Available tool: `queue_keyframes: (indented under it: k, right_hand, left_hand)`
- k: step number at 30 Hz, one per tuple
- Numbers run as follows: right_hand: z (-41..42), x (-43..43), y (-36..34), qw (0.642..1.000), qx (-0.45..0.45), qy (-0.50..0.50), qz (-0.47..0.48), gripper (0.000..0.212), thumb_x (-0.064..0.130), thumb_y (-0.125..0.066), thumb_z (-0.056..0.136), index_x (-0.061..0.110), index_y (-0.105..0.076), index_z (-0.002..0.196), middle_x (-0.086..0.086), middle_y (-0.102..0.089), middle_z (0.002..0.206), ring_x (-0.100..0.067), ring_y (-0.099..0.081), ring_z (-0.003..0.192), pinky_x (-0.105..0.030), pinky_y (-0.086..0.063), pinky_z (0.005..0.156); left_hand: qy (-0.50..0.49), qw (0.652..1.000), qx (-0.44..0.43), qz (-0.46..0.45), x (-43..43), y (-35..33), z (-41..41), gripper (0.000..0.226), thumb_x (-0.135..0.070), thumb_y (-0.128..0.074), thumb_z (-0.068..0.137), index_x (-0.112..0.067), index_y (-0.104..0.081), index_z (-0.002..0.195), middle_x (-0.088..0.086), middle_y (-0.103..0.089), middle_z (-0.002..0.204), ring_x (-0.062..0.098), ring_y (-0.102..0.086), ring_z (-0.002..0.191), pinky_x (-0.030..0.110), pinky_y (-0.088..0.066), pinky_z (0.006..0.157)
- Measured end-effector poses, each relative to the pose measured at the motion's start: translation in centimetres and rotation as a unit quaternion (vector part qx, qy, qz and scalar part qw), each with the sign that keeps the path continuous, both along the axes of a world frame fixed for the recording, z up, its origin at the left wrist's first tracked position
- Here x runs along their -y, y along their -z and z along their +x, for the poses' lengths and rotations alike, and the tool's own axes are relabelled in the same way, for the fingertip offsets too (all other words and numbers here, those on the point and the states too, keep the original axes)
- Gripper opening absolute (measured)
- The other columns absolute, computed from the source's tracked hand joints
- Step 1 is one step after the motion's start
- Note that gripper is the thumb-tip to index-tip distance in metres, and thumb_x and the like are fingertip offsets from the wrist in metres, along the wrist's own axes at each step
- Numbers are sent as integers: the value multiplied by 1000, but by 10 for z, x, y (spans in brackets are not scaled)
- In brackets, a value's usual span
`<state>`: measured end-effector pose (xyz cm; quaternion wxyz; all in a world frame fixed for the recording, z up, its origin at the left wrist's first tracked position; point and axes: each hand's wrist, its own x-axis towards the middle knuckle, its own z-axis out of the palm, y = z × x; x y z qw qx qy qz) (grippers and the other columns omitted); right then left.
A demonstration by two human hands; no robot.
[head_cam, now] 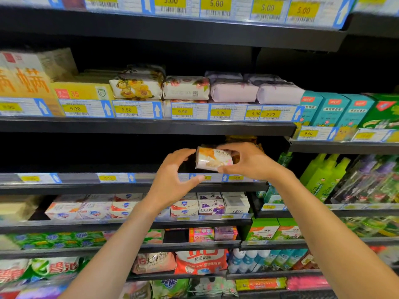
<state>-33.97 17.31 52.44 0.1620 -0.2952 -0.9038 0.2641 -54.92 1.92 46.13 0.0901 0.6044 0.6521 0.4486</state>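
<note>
Soap bar (213, 159) in an orange-and-white wrapper hangs in the dark opening of a store shelf (86, 186), just above its front rail, as seen from the head camera. The right hand (252, 162), at 3 o'clock of the soap bar, pinches it: fingers curl over its top edge and the thumb presses its lower right corner. The left hand (172, 180) sits at 8 o'clock of it, spread in a wide C and gripping nothing. Its index fingertip is just beside the wrapper's left edge; whether it touches I cannot tell. Yellow price tags (107, 178) reading 5.00 line the rail. At 12 o'clock, 1 shelf up, lie wrapped soaps (185, 88) above 9.90 tags. At 6 o'clock stands a LUX box (210, 209); at 3 o'clock, green bottles (323, 173).
</note>
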Motion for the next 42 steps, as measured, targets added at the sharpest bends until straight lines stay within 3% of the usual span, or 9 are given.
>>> queue_keyframes:
  k: [3,7,11,16,21,28,30,35,42]
  right_hand:
    - [2,-16,-1,999,3,38,14,67,33,-85,85,27,-57,146,8,-65,134,-12,-62,122,-22,-47,104]
    - [-2,-36,0,996,36,57,57,68,38,-78,92,28,-49,152,5,-56,149,-16,-50,134,-22,-37,103]
    - [-21,-54,2,991,92,73,66,72,44,-77,90,33,-46,154,1,-52,155,-24,-49,140,-26,-40,107]
    - [-39,-64,8,988,129,64,59,73,41,-78,92,29,-44,155,1,-50,156,-23,-47,142,-21,-34,102]
    - [-44,-70,11,986,146,80,34,76,44,-76,92,30,-40,158,1,-47,159,-24,-45,144,-33,-39,115]
    - [-50,-63,8,976,192,52,86,77,37,-78,90,27,-38,155,0,-47,156,-23,-48,140,-33,-40,112]
    - [-51,-61,9,973,196,45,117,72,38,-80,88,25,-41,147,-2,-49,150,-26,-49,135,-33,-41,107]
    - [-54,-60,10,966,188,51,169,48,37,-84,81,31,-41,101,7,-48,98,-26,-50,93,-38,-45,78]
    - [-54,-55,7,970,171,56,161,40,27,-80,89,19,-45,106,7,-47,108,-20,-45,96,-32,-33,79]
  left_hand:
    - [-20,992,-127,6,3,16,-7,64,-50,-67,92,-30,-46,149,-10,-45,152,7,-37,141,30,-33,116]
    - [-2,941,-338,7,3,34,-15,69,-55,-57,94,-24,-44,153,-2,-42,159,20,-33,149,45,-30,123]
    - [29,903,-429,7,-2,46,-17,75,-55,-51,96,-24,-30,161,0,-31,167,21,-29,153,46,-22,126]
    - [27,896,-442,8,-5,48,-20,77,-55,-50,96,-22,-27,162,0,-29,167,20,-30,153,46,-24,124]
    - [23,898,-439,14,-4,47,-18,76,-57,-52,94,-23,-33,159,-1,-38,163,19,-38,148,42,-25,123]
    - [25,903,-428,17,-6,48,-20,74,-57,-53,94,-24,-36,158,-2,-42,160,18,-42,144,43,-29,120]
    - [26,905,-424,25,-7,50,-21,74,-57,-54,93,-24,-36,158,-2,-42,160,18,-42,144,43,-29,120]
    - [26,908,-416,43,-7,52,-21,73,-56,-54,93,-23,-38,157,-2,-44,159,18,-43,143,43,-29,119]
    - [23,911,-409,40,-7,51,-20,72,-57,-51,94,-25,-37,157,-4,-42,160,17,-40,144,39,-21,120]
